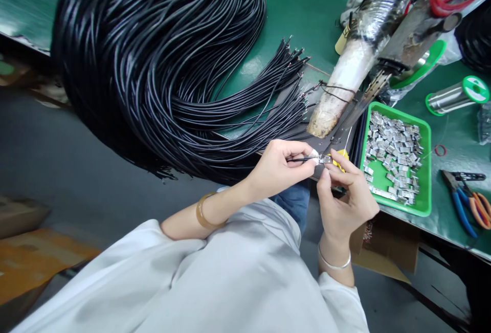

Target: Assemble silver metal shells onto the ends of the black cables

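Pinched between the fingertips of my left hand (286,164) is the end of a black cable (297,159). My right hand (345,190) grips a small silvery metal connector (327,159) between thumb and index finger. Cable end and connector meet between the two hands; fingers partly cover the joint, so I cannot tell how far one sits in the other. Something yellow (340,159) shows just behind my right fingers. To the left and beyond lies a large bundle of black cables (161,77), several stripped ends pointing toward the hands.
A green tray (426,169) of metal connectors stands right of my hands. Above hangs a wrapped duct (337,92), beside a soldering tool (368,95). Solder spools (456,95), pliers (456,195) and orange-handled cutters (481,207) lie on the green bench (452,164).
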### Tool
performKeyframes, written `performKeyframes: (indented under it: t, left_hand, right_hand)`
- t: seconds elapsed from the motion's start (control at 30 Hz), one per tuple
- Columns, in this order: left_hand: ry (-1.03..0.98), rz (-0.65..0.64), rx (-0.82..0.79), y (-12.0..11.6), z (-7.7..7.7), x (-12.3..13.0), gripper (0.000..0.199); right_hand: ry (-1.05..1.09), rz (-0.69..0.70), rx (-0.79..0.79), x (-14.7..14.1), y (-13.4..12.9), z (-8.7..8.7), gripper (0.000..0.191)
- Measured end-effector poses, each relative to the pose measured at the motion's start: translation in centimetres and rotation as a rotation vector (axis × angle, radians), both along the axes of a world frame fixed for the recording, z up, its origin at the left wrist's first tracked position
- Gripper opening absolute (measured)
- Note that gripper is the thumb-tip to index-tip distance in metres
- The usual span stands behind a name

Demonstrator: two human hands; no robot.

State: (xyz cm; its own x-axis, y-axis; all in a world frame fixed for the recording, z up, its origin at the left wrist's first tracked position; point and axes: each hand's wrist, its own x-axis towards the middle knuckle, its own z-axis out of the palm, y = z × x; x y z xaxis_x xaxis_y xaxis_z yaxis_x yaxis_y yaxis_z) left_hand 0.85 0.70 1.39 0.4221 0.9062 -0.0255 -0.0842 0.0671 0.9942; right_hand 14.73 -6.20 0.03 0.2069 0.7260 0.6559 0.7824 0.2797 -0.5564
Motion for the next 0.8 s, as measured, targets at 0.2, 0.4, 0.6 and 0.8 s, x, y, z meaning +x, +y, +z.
performKeyframes:
  t: [0.2, 0.4, 0.6, 0.8]
  left_hand:
    - [0.060, -0.061, -0.042, -0.11, -0.19, -0.40, 0.008]
    - [0.103, -0.054, 0.005, -0.17, -0.20, -0.35, 0.007]
    - [0.087, -0.044, 0.046, -0.22, -0.22, -0.28, 0.007]
    - [0.081, -0.033, 0.065, -0.41, -0.91, -0.28, 0.015]
  right_hand:
    - [-0.108, 0.036, -0.032, 0.31, -0.46, -0.01, 0.021]
    - [-0.136, 0.016, -0.026, 0.52, -0.67, -0.40, 0.022]
    - [-0.142, -0.001, -0.008, 0.52, -0.58, -0.49, 0.023]
    - [-0.131, 0.003, -0.003, 0.65, -0.17, -0.59, 0.023]
